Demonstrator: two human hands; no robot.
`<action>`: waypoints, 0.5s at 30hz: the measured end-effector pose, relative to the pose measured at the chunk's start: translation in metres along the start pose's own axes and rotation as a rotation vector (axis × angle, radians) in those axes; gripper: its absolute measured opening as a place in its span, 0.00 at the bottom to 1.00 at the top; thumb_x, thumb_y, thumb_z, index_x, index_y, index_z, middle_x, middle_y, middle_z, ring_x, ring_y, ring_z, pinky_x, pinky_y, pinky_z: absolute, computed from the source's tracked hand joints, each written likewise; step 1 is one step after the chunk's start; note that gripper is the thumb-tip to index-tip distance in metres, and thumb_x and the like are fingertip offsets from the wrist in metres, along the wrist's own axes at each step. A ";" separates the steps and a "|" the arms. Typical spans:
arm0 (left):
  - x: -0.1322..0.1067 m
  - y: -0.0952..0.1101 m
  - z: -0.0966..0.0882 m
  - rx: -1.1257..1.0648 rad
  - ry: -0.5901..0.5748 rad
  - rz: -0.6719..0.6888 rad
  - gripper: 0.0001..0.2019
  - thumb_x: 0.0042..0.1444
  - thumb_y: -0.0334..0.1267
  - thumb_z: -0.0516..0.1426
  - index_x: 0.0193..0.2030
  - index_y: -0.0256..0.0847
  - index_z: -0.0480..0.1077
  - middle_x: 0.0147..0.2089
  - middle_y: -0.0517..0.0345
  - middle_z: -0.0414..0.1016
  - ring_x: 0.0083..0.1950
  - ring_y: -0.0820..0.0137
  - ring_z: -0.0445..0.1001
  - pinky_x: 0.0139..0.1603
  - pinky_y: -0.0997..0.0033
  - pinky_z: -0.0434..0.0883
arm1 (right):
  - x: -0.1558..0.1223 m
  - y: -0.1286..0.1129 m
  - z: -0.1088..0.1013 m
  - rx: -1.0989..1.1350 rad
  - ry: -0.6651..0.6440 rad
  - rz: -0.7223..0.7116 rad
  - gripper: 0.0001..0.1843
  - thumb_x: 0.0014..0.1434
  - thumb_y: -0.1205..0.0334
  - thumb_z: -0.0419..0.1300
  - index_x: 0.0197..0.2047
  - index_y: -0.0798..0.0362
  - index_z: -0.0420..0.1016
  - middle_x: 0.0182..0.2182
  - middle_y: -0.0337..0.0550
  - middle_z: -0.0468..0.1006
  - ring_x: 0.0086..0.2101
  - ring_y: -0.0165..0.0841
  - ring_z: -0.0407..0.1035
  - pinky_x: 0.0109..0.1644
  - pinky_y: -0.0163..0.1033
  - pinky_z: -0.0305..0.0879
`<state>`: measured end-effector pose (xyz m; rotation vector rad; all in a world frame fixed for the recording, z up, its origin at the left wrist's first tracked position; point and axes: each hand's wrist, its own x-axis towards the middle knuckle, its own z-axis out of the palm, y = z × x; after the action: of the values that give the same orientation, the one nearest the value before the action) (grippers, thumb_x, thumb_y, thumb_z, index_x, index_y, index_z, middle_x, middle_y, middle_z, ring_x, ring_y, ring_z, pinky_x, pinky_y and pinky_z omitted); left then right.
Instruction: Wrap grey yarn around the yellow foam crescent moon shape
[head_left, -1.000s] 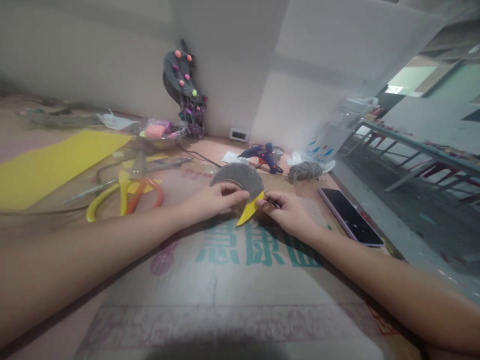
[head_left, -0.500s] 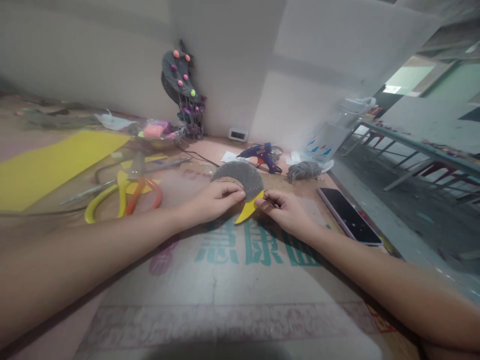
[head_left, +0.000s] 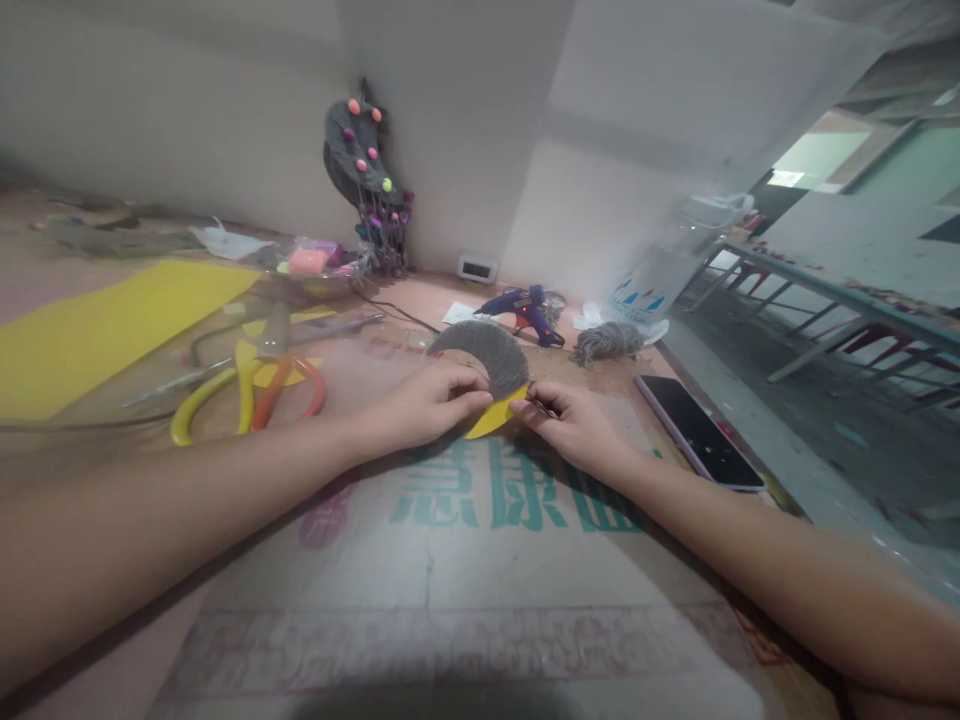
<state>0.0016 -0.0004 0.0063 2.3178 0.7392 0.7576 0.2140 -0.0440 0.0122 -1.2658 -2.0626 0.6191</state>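
Observation:
A crescent moon shape [head_left: 491, 350] is held over the sheet in front of me, its upper part covered in grey yarn and its lower tip bare yellow [head_left: 491, 418]. My left hand [head_left: 442, 403] grips the crescent at its inner curve, thumb and fingers pressed together. At the outer edge, where grey meets yellow, my right hand [head_left: 555, 415] pinches with thumb and fingers. Any strand between the right fingertips is too fine to make out.
Behind the crescent are a blue glue gun [head_left: 525, 312] and a grey yarn bundle [head_left: 609, 342]. Scissors [head_left: 251, 390] and yellow sheet [head_left: 112, 330] lie left, a phone [head_left: 701, 430] right. A decorated grey crescent [head_left: 352, 150] hangs by the wall.
The crescent has tilted slightly in my hands, its yellow tip turning a little up and left. Both hands have stayed nearly in place.

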 end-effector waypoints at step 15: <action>0.000 -0.002 0.002 -0.116 0.077 -0.206 0.13 0.60 0.47 0.55 0.35 0.40 0.74 0.37 0.56 0.78 0.41 0.65 0.75 0.45 0.68 0.68 | 0.001 0.002 -0.001 0.191 -0.060 0.102 0.11 0.59 0.55 0.56 0.29 0.53 0.67 0.23 0.34 0.63 0.24 0.27 0.57 0.28 0.33 0.56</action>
<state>0.0022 -0.0003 0.0039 2.0813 0.9271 0.7772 0.2156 -0.0424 0.0116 -1.2593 -1.9428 0.8881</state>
